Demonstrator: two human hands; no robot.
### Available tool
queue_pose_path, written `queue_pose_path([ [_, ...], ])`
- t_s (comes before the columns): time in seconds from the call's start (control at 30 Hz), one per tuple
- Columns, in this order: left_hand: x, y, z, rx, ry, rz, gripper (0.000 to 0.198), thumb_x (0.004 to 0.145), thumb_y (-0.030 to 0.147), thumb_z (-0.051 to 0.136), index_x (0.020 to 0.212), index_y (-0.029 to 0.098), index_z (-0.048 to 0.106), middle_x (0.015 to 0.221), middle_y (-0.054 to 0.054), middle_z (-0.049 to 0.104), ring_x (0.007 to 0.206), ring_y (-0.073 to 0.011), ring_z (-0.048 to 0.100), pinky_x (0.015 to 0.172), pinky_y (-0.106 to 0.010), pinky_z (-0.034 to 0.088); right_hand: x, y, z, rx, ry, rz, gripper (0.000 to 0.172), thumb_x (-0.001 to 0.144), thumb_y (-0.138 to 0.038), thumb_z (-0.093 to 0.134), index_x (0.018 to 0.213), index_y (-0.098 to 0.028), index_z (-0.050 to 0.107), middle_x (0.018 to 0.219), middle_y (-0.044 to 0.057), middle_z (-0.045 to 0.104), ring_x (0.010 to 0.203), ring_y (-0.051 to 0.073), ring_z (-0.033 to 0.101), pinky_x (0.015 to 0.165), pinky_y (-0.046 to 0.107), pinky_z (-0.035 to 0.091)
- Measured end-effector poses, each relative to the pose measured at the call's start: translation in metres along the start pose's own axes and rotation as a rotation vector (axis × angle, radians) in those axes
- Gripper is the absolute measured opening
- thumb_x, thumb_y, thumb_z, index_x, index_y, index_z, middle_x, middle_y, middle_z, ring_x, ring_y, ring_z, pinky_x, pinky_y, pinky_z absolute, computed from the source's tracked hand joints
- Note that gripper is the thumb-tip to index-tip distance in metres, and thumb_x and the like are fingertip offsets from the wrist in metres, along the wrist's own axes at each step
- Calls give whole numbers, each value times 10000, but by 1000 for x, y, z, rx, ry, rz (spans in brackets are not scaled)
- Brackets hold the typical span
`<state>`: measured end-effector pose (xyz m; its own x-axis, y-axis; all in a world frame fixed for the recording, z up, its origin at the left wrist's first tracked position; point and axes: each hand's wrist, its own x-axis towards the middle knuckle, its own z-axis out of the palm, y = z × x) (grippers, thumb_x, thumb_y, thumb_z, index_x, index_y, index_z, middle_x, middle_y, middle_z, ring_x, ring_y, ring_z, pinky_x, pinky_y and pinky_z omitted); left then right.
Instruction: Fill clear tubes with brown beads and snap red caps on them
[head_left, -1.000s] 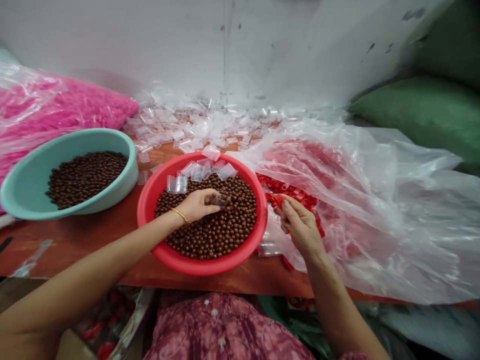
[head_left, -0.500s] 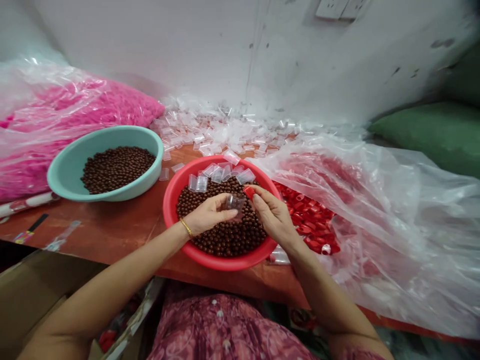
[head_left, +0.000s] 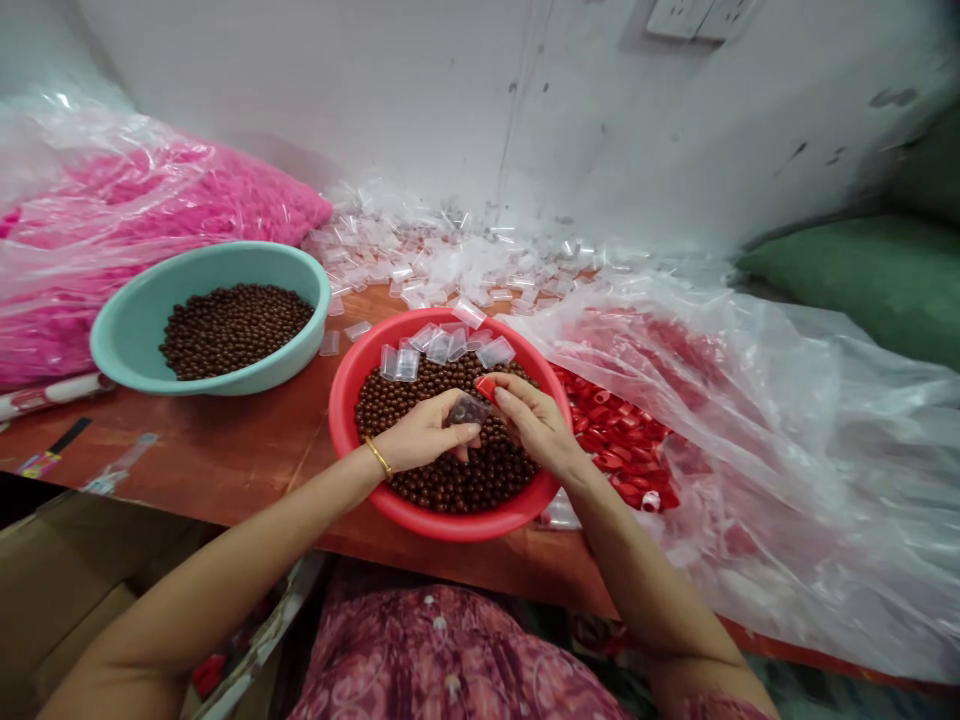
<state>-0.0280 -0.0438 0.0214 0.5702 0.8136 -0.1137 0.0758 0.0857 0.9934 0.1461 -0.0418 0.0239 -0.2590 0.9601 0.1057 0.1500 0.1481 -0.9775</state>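
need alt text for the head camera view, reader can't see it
The left hand holds a small clear plastic piece and the right hand a small red piece, over a red basin of brown balls. A teal basin of similar balls sits to the left; loose red pieces lie to the right.

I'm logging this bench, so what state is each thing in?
Clear plastic piece: pinched in left hand
Red piece: pinched in right hand
Red basin: partly filled with brown balls
Teal basin: partly filled with brown balls
Loose clear pieces: scattered
Red-parts bag: open, parts showing
Pink-filled bag: bulging
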Motion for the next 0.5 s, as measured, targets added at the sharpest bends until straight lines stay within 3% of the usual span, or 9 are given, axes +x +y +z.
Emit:
queue_pose_path([
  [0.1,-1,-1,1,233,102,112,200,764,304,546,877,145,500,739,14,527,628,-103,494,608,-248,417,-5,-1,0,-190,-44,-111,347,868,-392,456,1080,-199,650,988,46,687,993,190,610,904,332,463],
  [0.2,-1,0,3,395,155,177,207,737,297,562,871,142,535,788,2,557,720,-127,495,684,-261,410,-10,0,4,-294,-53,-179,399,899,-354,400,1217,-193,578,1175,52,638,1093,192,582,976,342,426],
  [0.33,-4,3,5,498,223,148,119,707,267,543,735,156,513,660,38,507,612,-100,442,583,-225,359,-17,4,13,-413,-65,-219,443,912,-331,357,1315,-198,486,1193,52,630,1072,176,601,936,315,458],
  [0.5,-5,5,6,566,246,124,106,685,259,538,677,159,505,629,36,514,590,-99,441,559,-215,337,-21,1,10,-548,-83,-248,454,911,-372,318,1257,-190,549,971,67,705,844,185,665,771,298,506],
])
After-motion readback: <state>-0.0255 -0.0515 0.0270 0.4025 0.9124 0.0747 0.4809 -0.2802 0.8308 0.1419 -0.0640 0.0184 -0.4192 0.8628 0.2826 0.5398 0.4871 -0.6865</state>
